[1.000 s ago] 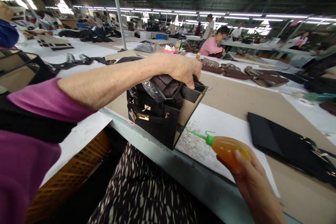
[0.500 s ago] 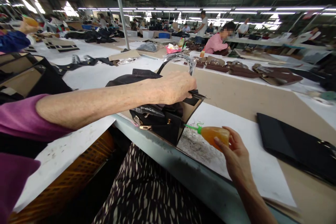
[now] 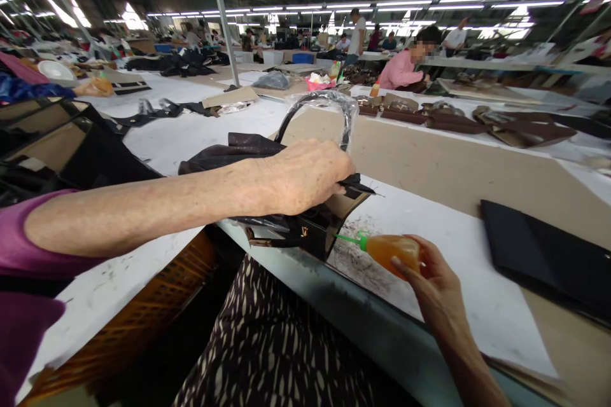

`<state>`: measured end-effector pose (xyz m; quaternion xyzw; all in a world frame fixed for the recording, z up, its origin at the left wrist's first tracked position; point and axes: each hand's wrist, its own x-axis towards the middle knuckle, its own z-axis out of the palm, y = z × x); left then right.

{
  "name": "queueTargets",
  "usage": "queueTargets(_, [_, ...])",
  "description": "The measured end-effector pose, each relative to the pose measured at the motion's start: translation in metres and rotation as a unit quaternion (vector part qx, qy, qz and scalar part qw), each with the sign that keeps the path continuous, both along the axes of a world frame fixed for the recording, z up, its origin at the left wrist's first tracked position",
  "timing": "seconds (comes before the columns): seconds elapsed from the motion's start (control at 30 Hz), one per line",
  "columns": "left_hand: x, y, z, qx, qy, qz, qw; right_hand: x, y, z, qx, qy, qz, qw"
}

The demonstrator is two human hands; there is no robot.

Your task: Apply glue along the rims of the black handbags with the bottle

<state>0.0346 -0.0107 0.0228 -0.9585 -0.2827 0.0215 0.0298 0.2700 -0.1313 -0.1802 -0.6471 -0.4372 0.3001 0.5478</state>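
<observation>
My left hand [image 3: 305, 175] is closed over the top edge of a black handbag [image 3: 296, 229] that stands at the near edge of the worktable [image 3: 429, 165]. The bag's handle [image 3: 315, 114], wrapped in clear plastic, arches up behind my fingers. A gold clasp shows on the bag's front. My right hand [image 3: 429, 283] grips an orange squeeze bottle [image 3: 389, 251] with a green nozzle. The nozzle tip points at the bag's open tan side panel, very close to it. White paper [image 3: 458, 280] stained with dried glue lies under the bottle.
A flat black leather piece [image 3: 544, 264] lies to the right on the table. More black bags [image 3: 62, 146] sit at my left. Brown leather parts [image 3: 477, 124] line the far side, where a person in pink [image 3: 403, 70] works. An orange crate [image 3: 133, 305] stands below the table.
The bag has been lowered and set closer to the table edge, its handle now standing up. My right hand moved the bottle left so the nozzle nears the bag's side.
</observation>
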Motion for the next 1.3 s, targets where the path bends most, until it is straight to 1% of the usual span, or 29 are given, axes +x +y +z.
queueTargets(0.23, [-0.012, -0.017, 0.0, -0.015, 0.007, -0.018, 1.0, -0.006, -0.007, -0.001, -0.013, 0.005, 0.021, 1.0])
queueTargets(0.43, [-0.028, -0.038, -0.006, -0.003, 0.018, -0.005, 1.0, -0.006, -0.014, -0.006, -0.043, 0.014, 0.038, 0.998])
queueTargets(0.53, [-0.041, -0.05, -0.013, 0.022, 0.008, -0.023, 0.999, -0.005, -0.015, -0.007, -0.055, 0.02, 0.029, 0.998])
queueTargets(0.67, [-0.057, -0.065, -0.028, 0.063, -0.014, -0.036, 0.997, -0.005, -0.015, -0.006, -0.072, 0.03, 0.016, 0.997])
queueTargets(0.83, [-0.066, -0.079, -0.045, 0.108, -0.032, -0.042, 0.993, -0.007, -0.019, -0.009, -0.091, 0.04, 0.017, 0.995])
queueTargets(0.93, [-0.07, -0.084, -0.051, 0.122, -0.046, -0.05, 0.99, -0.007, -0.021, -0.014, -0.101, 0.054, 0.014, 0.993])
queueTargets(1.03, [-0.072, -0.085, -0.055, 0.127, -0.057, -0.05, 0.989, -0.005, -0.022, -0.019, -0.105, 0.083, 0.025, 0.991])
queueTargets(1.17, [-0.073, -0.084, -0.056, 0.131, -0.079, -0.06, 0.986, -0.006, -0.023, -0.02, -0.1, 0.127, 0.038, 0.986])
queueTargets(1.3, [-0.072, -0.084, -0.055, 0.13, -0.085, -0.063, 0.986, -0.008, -0.024, -0.021, -0.105, 0.153, 0.034, 0.982])
